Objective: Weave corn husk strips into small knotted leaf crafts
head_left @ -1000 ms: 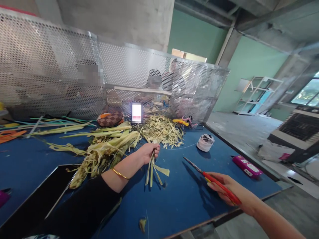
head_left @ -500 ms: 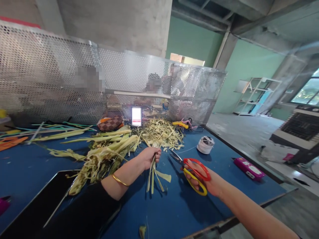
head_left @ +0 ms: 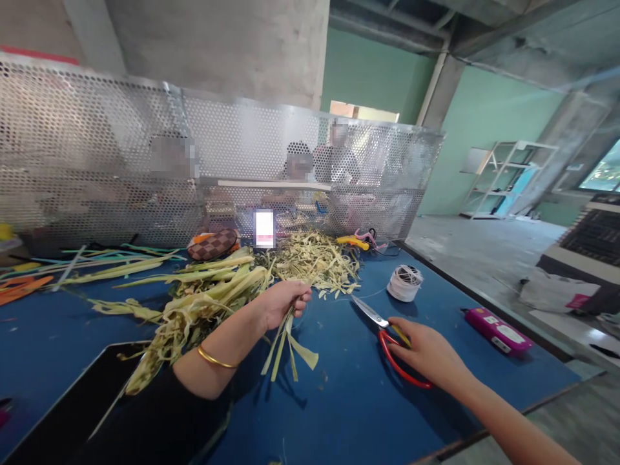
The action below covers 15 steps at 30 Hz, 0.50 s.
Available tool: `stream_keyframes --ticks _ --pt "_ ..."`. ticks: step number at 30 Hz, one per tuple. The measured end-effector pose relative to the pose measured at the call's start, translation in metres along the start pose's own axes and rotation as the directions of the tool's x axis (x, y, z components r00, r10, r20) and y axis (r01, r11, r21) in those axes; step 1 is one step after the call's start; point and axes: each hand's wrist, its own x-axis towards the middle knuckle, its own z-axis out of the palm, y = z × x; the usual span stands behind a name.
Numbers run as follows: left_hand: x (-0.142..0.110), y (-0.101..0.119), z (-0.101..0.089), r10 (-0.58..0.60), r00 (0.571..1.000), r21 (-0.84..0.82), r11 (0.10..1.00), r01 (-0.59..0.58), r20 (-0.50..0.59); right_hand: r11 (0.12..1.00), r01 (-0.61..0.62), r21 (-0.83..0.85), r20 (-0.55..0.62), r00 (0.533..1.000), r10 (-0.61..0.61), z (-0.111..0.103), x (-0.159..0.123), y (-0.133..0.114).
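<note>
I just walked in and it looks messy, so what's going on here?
A person's left hand is pinching some thin leaf strips. The right hand holds scissors, and their blades aren't touching the strips. Beyond the left hand sits a pile of leaf bits, and long leaves lie nearby on the blue table.

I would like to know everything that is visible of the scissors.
The scissors have silvery, metal-looking blades, apparently closed, pointing forward and left, and two handles, one red, one yellow. The right hand holds and partly hides the handles. They are over the blue table; contact with it is unclear.
</note>
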Motion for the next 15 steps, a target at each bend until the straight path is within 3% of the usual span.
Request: stream_keyframes --ticks 4,6,7,8,9,10,12,13,15 --pt "-0.008 0.006 0.006 0.034 0.999 0.04 0.999 -0.034 0.005 0.968 0.008 -0.249 0.024 1.0 -0.002 -0.011 0.004 0.008" --pt "-0.01 0.005 0.011 0.053 0.999 0.033 0.998 -0.052 -0.009 0.969 -0.007 -0.245 0.024 1.0 0.013 -0.021 0.012 -0.005" --pt "-0.01 0.003 0.014 0.072 0.997 0.024 0.997 -0.072 -0.011 0.987 0.003 -0.163 0.003 1.0 -0.003 -0.025 0.018 -0.016" --pt "-0.011 0.002 0.017 0.098 0.995 0.015 0.995 -0.098 -0.009 0.996 0.081 0.021 -0.015 0.997 -0.081 -0.028 0.024 -0.03" --pt "-0.011 0.0 0.02 0.133 0.991 0.006 0.991 -0.133 -0.001 0.953 0.151 0.262 -0.01 0.988 -0.154 -0.029 0.03 -0.045" --pt "-0.012 -0.002 0.022 0.167 0.986 -0.001 0.986 -0.167 0.01 0.856 0.133 0.499 0.032 0.985 -0.171 -0.028 0.037 -0.061" --pt "-0.013 -0.005 0.024 0.231 0.973 -0.006 0.973 -0.23 0.023 0.583 -0.059 0.81 0.183 0.971 -0.156 -0.02 0.049 -0.091" --pt "-0.013 -0.006 0.024 0.249 0.968 -0.006 0.968 -0.249 0.026 0.45 -0.124 0.884 0.225 0.958 -0.178 -0.014 0.054 -0.104" --pt "-0.013 -0.006 0.023 0.261 0.965 -0.003 0.965 -0.261 0.024 0.282 -0.22 0.934 0.295 0.921 -0.256 0.001 0.062 -0.119"
